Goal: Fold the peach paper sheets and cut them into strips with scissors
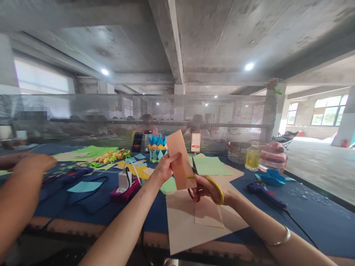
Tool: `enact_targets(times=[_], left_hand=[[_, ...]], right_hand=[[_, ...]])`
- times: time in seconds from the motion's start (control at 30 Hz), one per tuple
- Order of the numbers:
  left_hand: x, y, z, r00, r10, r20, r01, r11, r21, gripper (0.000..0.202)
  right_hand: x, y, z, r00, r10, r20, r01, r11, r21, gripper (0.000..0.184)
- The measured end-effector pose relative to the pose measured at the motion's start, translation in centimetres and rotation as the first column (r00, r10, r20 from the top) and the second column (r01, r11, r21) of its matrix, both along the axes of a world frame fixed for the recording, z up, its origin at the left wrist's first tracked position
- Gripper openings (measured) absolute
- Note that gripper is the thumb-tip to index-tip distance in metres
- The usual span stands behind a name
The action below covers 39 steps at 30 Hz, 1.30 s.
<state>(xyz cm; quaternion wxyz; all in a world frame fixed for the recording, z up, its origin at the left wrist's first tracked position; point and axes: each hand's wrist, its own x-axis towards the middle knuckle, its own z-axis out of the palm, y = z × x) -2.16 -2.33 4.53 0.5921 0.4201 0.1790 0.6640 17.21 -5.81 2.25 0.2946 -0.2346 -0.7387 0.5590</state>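
My left hand [165,167] pinches a strip of peach paper [177,149] by its left side and holds it up over the table. Wrapped around the handles of a pair of scissors [217,190] is my right hand [205,187], close to the lower right of that strip. The scissors have yellow and red handles, and their dark blades point upward along the paper's right edge. Whether the blades touch the paper, I cannot tell. Below both hands lie a large peach sheet [180,229] and a smaller peach piece [208,213]. Green paper [212,165] lies just behind.
Left of me, another person's arm [27,177] reaches over the table. A magenta power strip [126,190] with cables stands left of centre. To the right are a blue glue gun [266,195], a yellow bottle [252,157] and a basket [236,152]. A perforated screen [222,114] borders the table's back.
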Motion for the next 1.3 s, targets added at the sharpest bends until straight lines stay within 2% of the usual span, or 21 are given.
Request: enact_targets(times=[0.2, 0.33, 0.47, 0.7, 0.97, 1.3], left_hand=[[0.6, 0.1, -0.5, 1.0, 0.012, -0.016, -0.011, 0.999, 0.042, 0.03], [0.9, 0.0, -0.6, 0.999, 0.029, -0.022, -0.028, 0.997, 0.066, 0.034], [0.9, 0.1, -0.6, 0.998, 0.062, -0.016, -0.06, 0.996, 0.073, 0.034], [0.9, 0.4, -0.7, 0.992, 0.122, -0.006, -0.122, 0.99, 0.072, 0.033], [1.5, 0.0, -0.8, 0.992, 0.108, -0.062, -0.103, 0.991, 0.081, 0.035], [1.1, -0.1, -0.5, 0.988, 0.14, -0.065, -0.135, 0.988, 0.072, 0.036]], right_hand=[[-0.2, 0.0, -0.4, 0.996, -0.046, -0.071, 0.041, 0.997, -0.072, 0.056], [-0.4, -0.1, -0.4, 0.997, -0.049, -0.066, 0.042, 0.994, -0.104, 0.064], [-0.4, 0.1, -0.4, 0.993, -0.075, -0.088, 0.067, 0.994, -0.086, 0.066], [-0.2, 0.4, -0.4, 0.997, -0.036, -0.069, 0.033, 0.998, -0.047, 0.065], [0.0, 1.2, -1.2, 0.997, -0.061, -0.043, 0.06, 0.997, -0.045, 0.068], [-0.2, 0.5, -0.5, 0.992, -0.098, -0.078, 0.093, 0.994, -0.057, 0.067]])
